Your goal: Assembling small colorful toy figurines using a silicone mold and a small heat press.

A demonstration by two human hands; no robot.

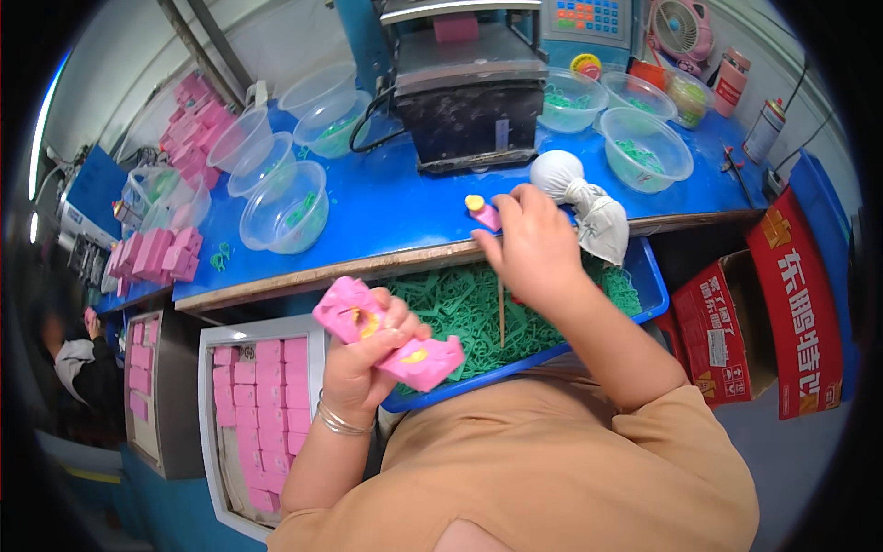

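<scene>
My left hand [370, 345] is wrapped round a pink rubber-like mold [423, 364], which has hollows with yellow in them; the mold looks split or spread into two parts. At the front edge of the blue table, my right hand [535, 241] has its thumb and fingers closed about a small pink piece with a yellow top [484, 212]. A thin wooden stick [502, 317] shows just below that hand; whether the hand touches it cannot be seen. Beneath both hands, a blue tray [655, 285] holds green rubbery strips [451, 308].
A white cloth bundle [589, 207] lies right of my right hand. Clear plastic bowls [285, 225] with green bits flank a black machine [469, 115]. Pink blocks fill a framed tray [221, 460] at left; red cartons [722, 322] stand right. Another person [83, 363] is far left.
</scene>
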